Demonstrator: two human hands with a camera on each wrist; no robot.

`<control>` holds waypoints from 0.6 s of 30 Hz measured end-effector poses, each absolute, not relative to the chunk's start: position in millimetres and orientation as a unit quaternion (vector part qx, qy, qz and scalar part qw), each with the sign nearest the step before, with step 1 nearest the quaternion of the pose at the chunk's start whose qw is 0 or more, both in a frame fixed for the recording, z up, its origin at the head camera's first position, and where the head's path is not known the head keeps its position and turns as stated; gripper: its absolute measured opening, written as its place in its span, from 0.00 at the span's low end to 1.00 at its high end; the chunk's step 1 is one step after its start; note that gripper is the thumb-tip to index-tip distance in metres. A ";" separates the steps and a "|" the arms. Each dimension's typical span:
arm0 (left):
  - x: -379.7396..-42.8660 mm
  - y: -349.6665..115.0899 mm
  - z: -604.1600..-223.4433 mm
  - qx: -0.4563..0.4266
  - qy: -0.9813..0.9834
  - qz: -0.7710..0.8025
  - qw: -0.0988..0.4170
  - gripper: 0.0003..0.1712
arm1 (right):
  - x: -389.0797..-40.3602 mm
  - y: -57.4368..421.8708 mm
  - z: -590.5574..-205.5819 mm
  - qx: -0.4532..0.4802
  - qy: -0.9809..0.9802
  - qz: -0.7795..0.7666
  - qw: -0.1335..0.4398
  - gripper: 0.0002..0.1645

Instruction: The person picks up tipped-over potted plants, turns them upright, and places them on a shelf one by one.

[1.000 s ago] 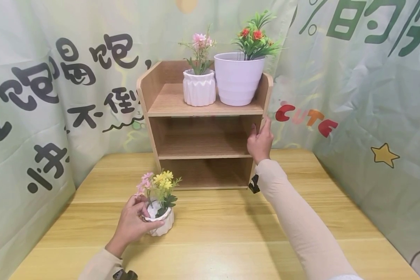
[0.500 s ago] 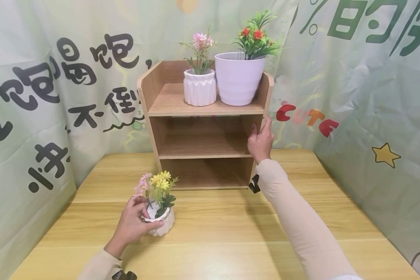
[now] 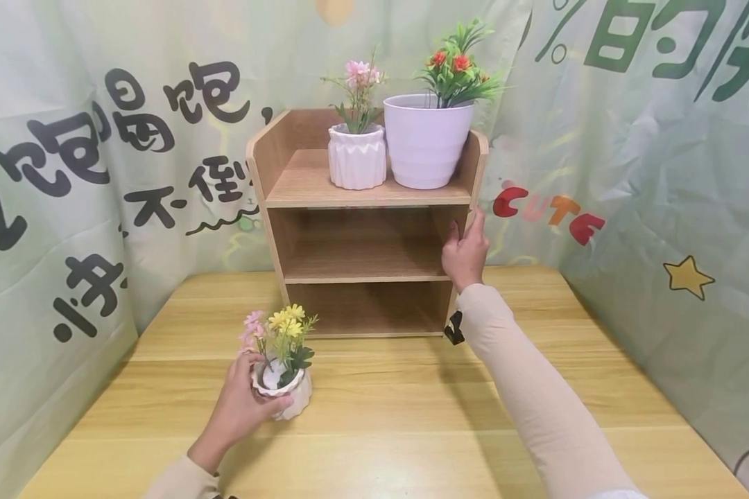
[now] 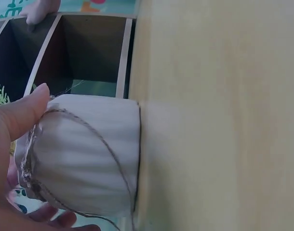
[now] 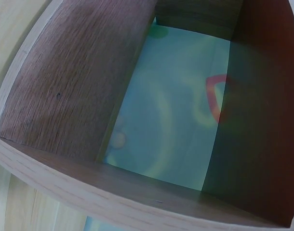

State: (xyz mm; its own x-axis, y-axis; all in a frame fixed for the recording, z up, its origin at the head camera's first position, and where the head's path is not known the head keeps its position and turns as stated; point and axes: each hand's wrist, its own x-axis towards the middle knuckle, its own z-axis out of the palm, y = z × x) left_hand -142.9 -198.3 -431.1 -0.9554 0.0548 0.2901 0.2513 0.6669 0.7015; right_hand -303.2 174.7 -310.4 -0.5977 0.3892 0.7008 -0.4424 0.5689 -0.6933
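Note:
A small white ribbed flowerpot (image 3: pixel 298 400) with pink and yellow flowers (image 3: pixel 287 321) stands on the table at the left front. My left hand (image 3: pixel 240 402) holds it by the rim, thumb across the front and fingers round the far left side. Thin twine (image 4: pixel 106 142) hangs down the pot's side in the left wrist view. Farther back, my right hand (image 3: pixel 466 256) grips the right side panel of a wooden shelf (image 3: pixel 365 281), with the thumb on its inner face. The right wrist view looks into the shelf's compartments (image 5: pixel 72 82), with that hand out of sight.
On the shelf's top stand a white ribbed pot (image 3: pixel 357 161) of pink flowers and a larger white pot (image 3: pixel 426 145) with red flowers. Printed cloth (image 3: pixel 655 173) hangs round the back and sides of the wooden table (image 3: pixel 374 430).
My left fingers have shifted from over the pot's rim to its outer left side, showing more of the pot's opening. The pot stays almost in place, and the right hand keeps its grip.

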 end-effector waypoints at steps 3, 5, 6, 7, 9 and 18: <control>-142.4 -198.2 -434.2 -0.078 -0.894 -0.429 0.102 0.63 | -303.7 174.9 -310.6 0.018 -0.764 0.464 0.448 0.24; -142.6 -197.1 -435.2 -0.068 -0.886 -0.450 0.086 0.70 | -303.7 174.9 -310.6 0.019 -0.764 0.463 0.449 0.24; -142.4 -196.2 -435.2 -0.061 -0.885 -0.454 0.080 0.72 | -303.8 174.9 -310.4 0.019 -0.763 0.462 0.451 0.23; -142.0 -195.0 -435.1 -0.053 -0.883 -0.460 0.075 0.74 | -304.1 174.9 -310.3 0.020 -0.762 0.462 0.453 0.23; -141.3 -192.2 -435.1 -0.038 -0.877 -0.473 0.074 0.74 | -304.4 174.9 -310.3 0.020 -0.761 0.461 0.456 0.23; -136.7 -185.6 -437.2 0.010 -0.863 -0.496 0.091 0.58 | -305.4 174.6 -311.6 0.014 -0.762 0.462 0.454 0.23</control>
